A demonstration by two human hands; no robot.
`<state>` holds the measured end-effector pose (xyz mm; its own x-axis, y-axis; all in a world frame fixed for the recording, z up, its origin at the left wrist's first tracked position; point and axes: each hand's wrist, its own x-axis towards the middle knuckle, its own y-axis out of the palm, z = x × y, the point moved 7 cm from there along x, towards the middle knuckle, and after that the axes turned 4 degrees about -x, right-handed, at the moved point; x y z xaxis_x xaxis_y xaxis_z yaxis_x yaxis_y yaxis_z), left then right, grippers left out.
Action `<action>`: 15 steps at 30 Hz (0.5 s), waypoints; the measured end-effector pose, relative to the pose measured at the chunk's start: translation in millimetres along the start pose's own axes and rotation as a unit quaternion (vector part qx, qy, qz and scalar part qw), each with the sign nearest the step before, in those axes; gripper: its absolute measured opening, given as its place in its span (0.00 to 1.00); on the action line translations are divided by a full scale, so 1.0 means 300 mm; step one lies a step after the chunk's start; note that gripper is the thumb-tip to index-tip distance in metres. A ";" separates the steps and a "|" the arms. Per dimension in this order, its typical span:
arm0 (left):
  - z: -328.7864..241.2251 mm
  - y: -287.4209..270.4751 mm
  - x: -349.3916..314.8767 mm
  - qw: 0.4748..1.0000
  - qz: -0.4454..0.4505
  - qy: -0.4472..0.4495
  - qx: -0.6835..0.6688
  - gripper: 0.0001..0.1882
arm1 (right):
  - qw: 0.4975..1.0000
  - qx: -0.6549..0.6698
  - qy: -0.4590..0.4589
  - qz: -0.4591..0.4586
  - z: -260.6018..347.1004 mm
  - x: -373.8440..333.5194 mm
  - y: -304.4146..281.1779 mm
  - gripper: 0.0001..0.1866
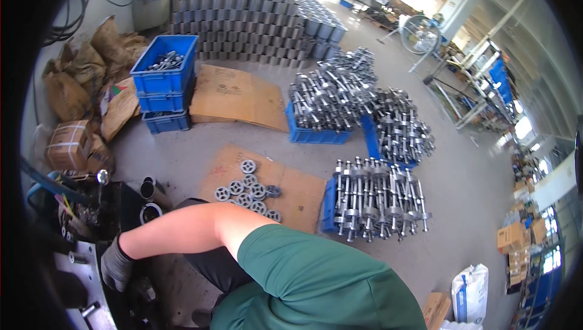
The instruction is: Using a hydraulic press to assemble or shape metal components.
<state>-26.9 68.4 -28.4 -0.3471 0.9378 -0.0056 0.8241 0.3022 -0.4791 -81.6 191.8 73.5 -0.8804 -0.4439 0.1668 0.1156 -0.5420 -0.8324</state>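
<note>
My right hand (117, 267), in a grey glove (113, 260), is at the edge of the metal plate (92, 272); I cannot tell whether its fingers are apart, together or clamped on something. A short peg (78, 257) sits on the plate, left of my hand. Spoked wheels (244, 200) lie on cardboard (297, 187), beyond my arm (182, 230).
</note>
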 end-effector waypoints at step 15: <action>-0.245 -0.202 0.192 0.973 -0.174 0.122 -0.089 0.17 | 0.670 0.648 0.026 -0.361 0.050 -0.042 0.064 0.16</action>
<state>-63.8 116.7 64.8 -0.5202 0.7801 0.3477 0.7482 0.6126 -0.2549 -61.4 176.3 63.3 -0.9327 0.2754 0.2330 -0.0761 -0.7816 0.6191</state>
